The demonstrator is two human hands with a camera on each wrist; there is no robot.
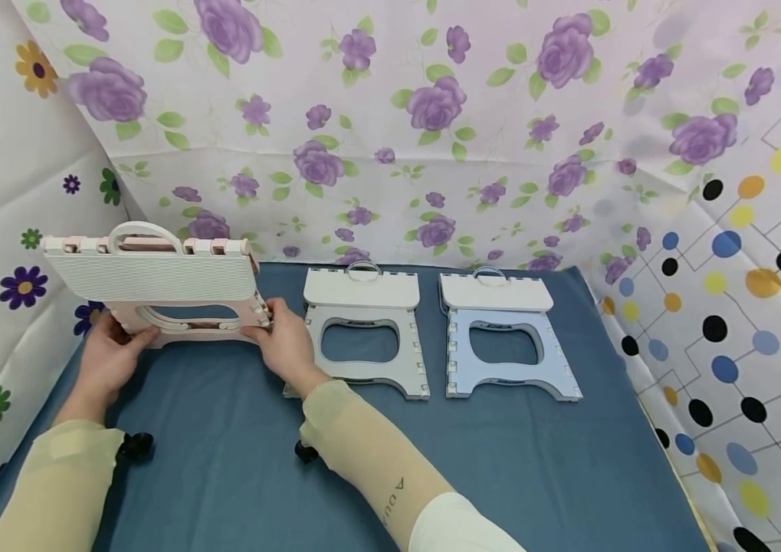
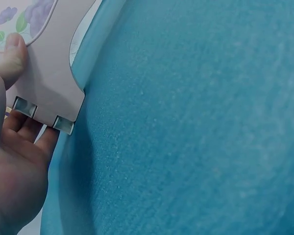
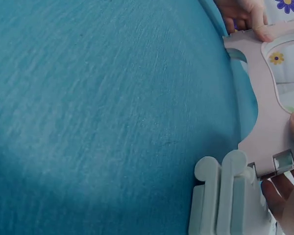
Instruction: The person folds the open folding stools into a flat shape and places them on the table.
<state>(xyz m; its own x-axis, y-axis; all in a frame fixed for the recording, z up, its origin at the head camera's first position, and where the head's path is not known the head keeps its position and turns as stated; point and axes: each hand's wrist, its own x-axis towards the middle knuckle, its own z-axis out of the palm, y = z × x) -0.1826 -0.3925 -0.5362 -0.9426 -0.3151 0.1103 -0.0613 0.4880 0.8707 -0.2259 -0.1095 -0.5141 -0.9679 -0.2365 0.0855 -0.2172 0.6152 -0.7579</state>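
Note:
A pink and white folding step stool (image 1: 149,277), folded, is tilted up over the left part of the table, its white handle loop at the top. My left hand (image 1: 106,362) grips its lower left corner, the thumb on the near face and the fingers behind. At the lower right corner my right hand (image 1: 288,345) pinches the stool's edge. The left wrist view shows the thumb on the pink leg panel (image 2: 54,73). Right beside my right hand lies a grey and white folding stool (image 1: 362,291); its rounded ends (image 3: 230,196) show close below that hand.
To the right lies a blue and white folded stool (image 1: 497,294). All this is on a blue cloth (image 1: 500,475) over the table. Floral curtain (image 1: 390,192) hangs behind, a flowered sheet (image 1: 4,192) at left, and a dotted sheet (image 1: 742,307) at right.

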